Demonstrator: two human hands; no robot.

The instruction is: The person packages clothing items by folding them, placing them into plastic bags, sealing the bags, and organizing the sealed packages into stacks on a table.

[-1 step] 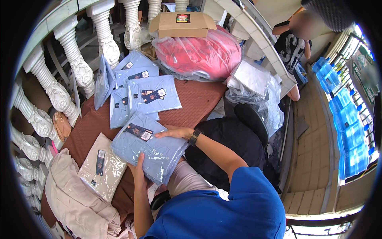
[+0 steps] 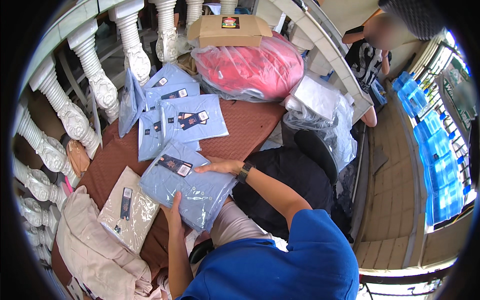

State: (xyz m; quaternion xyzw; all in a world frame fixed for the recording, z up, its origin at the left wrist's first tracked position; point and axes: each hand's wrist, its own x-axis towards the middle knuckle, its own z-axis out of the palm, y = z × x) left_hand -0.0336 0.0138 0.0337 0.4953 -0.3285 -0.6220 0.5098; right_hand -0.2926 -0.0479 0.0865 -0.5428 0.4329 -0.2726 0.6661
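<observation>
Between my hands is a folded light blue shirt in a clear plastic bag, with a dark tag near its top. My left hand grips its lower left edge, thumb on top. My right hand holds the upper right edge, thumb over the plastic; the fingers beneath are hidden. Just beyond, several bagged light blue shirts lie overlapping on the brown-covered table. A bagged beige shirt lies left of my left hand, beside a loose heap of pale pink cloth.
A cardboard box rests on a plastic-wrapped red bundle at the back. White balusters border the left. On the right are a plastic bag with white sheets, a black bundle, blue water jugs and another person.
</observation>
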